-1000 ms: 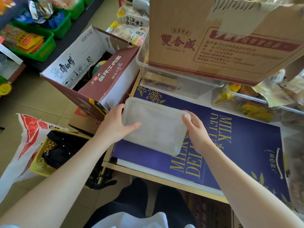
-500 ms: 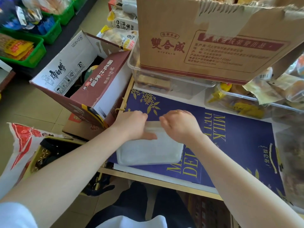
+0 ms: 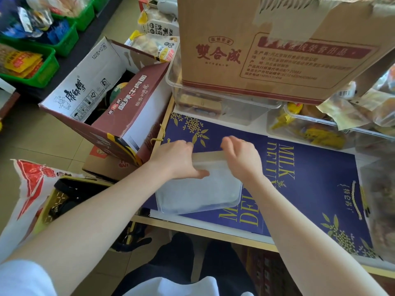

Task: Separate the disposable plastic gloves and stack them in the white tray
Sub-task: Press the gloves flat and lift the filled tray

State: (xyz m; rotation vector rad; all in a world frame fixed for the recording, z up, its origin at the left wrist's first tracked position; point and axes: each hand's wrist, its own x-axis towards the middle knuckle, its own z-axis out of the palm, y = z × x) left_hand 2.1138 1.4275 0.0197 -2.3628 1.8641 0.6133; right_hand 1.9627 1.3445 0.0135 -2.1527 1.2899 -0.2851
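Gloves: none loose; a frosted rectangular plastic pouch lies on the blue printed bench. Our left hand and right hand grip its far edge, fingers curled. We judge: opening step; next, pull edge apart.

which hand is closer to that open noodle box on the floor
Left. The left hand grips the tray's far left edge, just beside the noodle box. The right hand holds the tray's far edge further right, away from the box.
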